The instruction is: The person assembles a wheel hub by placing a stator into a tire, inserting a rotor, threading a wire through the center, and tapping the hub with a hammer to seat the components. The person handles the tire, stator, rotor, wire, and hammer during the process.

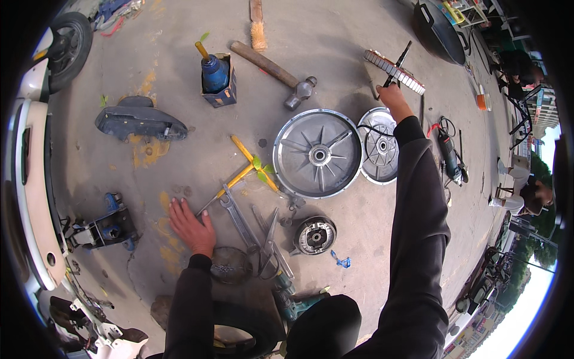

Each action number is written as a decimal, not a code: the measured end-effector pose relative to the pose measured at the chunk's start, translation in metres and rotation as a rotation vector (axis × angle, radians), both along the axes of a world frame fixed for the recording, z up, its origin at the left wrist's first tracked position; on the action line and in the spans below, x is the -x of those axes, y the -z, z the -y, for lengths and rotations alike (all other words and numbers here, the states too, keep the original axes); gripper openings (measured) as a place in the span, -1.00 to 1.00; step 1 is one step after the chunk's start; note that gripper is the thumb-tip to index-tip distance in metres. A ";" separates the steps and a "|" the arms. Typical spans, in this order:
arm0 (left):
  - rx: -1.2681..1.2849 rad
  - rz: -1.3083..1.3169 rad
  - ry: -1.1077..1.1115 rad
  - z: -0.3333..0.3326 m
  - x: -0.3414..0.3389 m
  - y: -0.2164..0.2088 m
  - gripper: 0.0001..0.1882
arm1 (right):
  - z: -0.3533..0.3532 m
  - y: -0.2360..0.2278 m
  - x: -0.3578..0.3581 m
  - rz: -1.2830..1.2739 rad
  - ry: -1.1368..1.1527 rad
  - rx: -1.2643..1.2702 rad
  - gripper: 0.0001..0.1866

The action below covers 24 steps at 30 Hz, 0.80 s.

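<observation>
Closest to the lens, a dark, rounded knee (324,326) rises at the near edge of the ground (179,161), between two dark sleeves. Beyond it, toward the ground's far right, is the stator (409,79), past the hub (302,158) and the cover (378,149). Its toothed ring is tipped almost on edge, the long axis slanting from far left to near right, and the shaft (406,54) crosses it, the near end pointing left and back toward the body.

Right hand (393,103) is much the nearer: at full reach, it has its fingers closed around the shaft's near end, just beside the ring. Left hand (192,228) is well apart, palm down with fingers spread, apparently resting on the ground; the tip of the yellow T-handle (242,175) comes just beside its fingers, the wrench (239,221) near its right. From the stator, the hub lies back and to the left, ribbed face up, with the cover between hub and right sleeve.

That sleeve cuts off the cover's right side. Whether the cover's rim touches the hub's cannot be told, nor whether the stator rests on the ground. Several right fingertips are hidden. The knee hides part of the drill (287,304); the tyre (263,317) runs out at the near edge; bits in the dish (233,279) are hard to make out.
</observation>
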<state>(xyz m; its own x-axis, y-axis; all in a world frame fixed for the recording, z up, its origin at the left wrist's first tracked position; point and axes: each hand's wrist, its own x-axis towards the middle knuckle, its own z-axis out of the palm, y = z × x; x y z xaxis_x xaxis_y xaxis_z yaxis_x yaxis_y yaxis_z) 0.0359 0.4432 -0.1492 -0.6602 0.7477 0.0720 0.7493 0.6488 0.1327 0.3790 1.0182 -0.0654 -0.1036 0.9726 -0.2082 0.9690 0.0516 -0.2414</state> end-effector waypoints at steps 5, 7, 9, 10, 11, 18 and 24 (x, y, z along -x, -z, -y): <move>0.026 0.011 0.001 0.000 -0.001 -0.005 -0.23 | -0.058 0.060 -0.018 -0.344 0.264 -0.159 -0.30; 0.028 0.029 0.007 -0.004 -0.001 -0.003 -0.22 | -0.077 0.082 -0.046 -0.133 0.147 -0.161 -0.48; 0.023 0.029 0.012 -0.003 0.001 -0.005 -0.22 | -0.076 0.092 -0.055 0.170 -0.018 -0.186 -0.59; 0.009 0.033 0.015 -0.005 0.000 -0.004 -0.22 | -0.071 0.092 -0.052 0.197 -0.028 -0.235 -0.58; 0.011 0.021 0.003 0.001 -0.003 -0.009 -0.22 | -0.058 0.088 -0.026 0.154 -0.007 -0.241 -0.57; -0.008 0.013 0.009 -0.002 -0.001 -0.005 -0.24 | 0.010 -0.046 0.035 -0.490 0.279 -0.248 -0.60; -0.046 -0.015 0.008 0.005 -0.001 -0.002 -0.26 | 0.080 -0.180 0.079 -0.890 0.226 0.078 -0.72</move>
<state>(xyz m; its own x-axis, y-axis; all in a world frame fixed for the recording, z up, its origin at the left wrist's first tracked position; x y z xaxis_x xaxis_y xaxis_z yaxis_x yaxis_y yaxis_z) 0.0370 0.4380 -0.1471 -0.6527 0.7486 0.1163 0.7566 0.6362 0.1509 0.2998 0.9381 0.1148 -0.0660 0.9757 -0.2091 0.4093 -0.1647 -0.8974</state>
